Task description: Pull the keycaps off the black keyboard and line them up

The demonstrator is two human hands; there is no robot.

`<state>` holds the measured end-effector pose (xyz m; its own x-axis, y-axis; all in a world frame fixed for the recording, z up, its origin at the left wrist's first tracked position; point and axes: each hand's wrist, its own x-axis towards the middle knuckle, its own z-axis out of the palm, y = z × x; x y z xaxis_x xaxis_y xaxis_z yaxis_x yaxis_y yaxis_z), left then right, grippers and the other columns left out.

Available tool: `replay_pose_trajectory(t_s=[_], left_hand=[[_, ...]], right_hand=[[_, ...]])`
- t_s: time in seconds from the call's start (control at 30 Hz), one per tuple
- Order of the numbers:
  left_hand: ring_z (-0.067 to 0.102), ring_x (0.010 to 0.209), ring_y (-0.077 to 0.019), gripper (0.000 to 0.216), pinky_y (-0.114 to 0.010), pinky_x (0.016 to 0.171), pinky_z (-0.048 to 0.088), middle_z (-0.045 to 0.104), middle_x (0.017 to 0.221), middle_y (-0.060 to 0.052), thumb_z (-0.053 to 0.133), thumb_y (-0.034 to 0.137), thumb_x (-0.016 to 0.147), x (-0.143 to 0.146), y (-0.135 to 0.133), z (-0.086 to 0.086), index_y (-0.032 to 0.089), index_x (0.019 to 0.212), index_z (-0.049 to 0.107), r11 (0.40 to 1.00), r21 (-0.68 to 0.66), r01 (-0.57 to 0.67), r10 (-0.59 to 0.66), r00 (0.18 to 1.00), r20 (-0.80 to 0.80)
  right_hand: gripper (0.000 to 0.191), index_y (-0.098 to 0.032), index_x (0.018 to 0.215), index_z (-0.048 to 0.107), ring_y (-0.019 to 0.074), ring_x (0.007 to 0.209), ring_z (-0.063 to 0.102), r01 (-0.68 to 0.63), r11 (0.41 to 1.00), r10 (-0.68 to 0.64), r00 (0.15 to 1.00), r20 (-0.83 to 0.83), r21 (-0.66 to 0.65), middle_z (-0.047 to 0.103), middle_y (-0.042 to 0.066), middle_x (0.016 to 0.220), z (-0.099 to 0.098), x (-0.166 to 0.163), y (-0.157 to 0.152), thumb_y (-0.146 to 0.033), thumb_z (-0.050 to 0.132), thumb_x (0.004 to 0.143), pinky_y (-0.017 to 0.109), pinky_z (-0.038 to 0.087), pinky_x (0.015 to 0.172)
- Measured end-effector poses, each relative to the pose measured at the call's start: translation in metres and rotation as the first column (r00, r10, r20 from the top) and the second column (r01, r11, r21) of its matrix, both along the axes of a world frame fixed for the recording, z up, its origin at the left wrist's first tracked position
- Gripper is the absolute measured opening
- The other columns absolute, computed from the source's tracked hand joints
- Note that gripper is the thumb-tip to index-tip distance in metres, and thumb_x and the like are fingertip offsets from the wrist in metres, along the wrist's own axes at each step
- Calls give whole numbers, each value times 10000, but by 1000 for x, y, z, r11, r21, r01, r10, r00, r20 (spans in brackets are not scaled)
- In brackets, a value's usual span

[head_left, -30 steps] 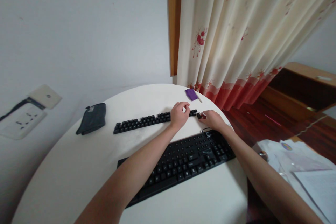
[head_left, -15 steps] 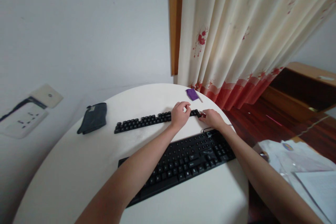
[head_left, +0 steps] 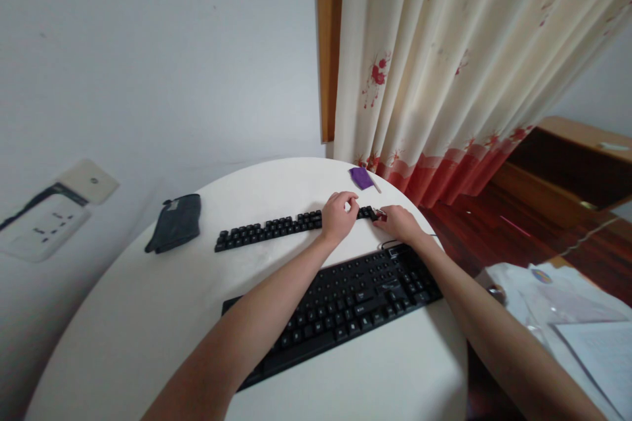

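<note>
The row of black keys (head_left: 269, 230) lies on the round white table (head_left: 138, 329), running from the left side of the tabletop toward the right hand (head_left: 380, 216). The left hand (head_left: 340, 216) is over the row, toward its right end, and hides some of the keys; most of the row stretches out to the left of this hand, and a short piece shows between the two hands. The left thumb and forefinger bend toward each other in a loop, with white tabletop showing through it. Whether this hand presses on the keys or grips something cannot be told.

The right hand is at the right end of the row, its fingertips just beside the last keys. Its thumb and forefinger are pinched on a small shiny thing (head_left: 381, 212), too small to make out clearly.

The black keyboard (head_left: 365, 302) lies nearer the person than the row and both hands. The left forearm crosses over its left part, and the right forearm passes over its right end. A thin black cable (head_left: 388, 245) curves by the keyboard's far edge, below the right hand. Beyond the hands lies a purple cloth (head_left: 361, 177); a dark pouch (head_left: 176, 222) rests well apart at the left.
</note>
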<state>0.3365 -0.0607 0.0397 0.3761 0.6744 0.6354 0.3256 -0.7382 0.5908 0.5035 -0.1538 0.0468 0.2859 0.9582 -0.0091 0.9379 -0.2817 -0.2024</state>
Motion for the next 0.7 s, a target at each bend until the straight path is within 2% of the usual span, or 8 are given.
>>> replay_pose_trajectory(t_s=[0.4,0.53,0.6,0.7], left_hand=[[594,785,-163,178,-273,748,456,698,842,-28,548,105,840,0,-1,1,187,900,694,1000,9,19,-20,999,39],[565,727,-152,180,-270,726,443,689,818,-23,546,107,835,-1,-1,4,182,892,699,1000,9,20,-20,998,67],[541,690,-144,176,-267,709,436,678,792,-18,545,115,832,-2,2,8,176,884,702,1000,1,21,-21,994,107],[527,651,-131,179,-253,671,429,651,731,-6,534,138,837,-6,11,24,170,880,706,997,-60,48,-36,983,183]], right_hand=[[154,-190,853,707,198,768,650,-9,999,11,999,-39,46,734,74,850,-6,3,3,-340,682,828,250,348,634],[166,-190,862,717,204,759,656,-3,997,8,998,-55,78,735,71,827,-2,6,-1,-349,686,827,256,359,634],[209,-183,911,720,211,791,662,19,992,-10,998,-69,128,737,77,851,4,10,-4,-373,651,858,260,377,659],[261,-174,925,714,213,805,661,77,950,-34,989,-145,304,734,79,866,17,13,-10,-393,573,907,269,401,696]])
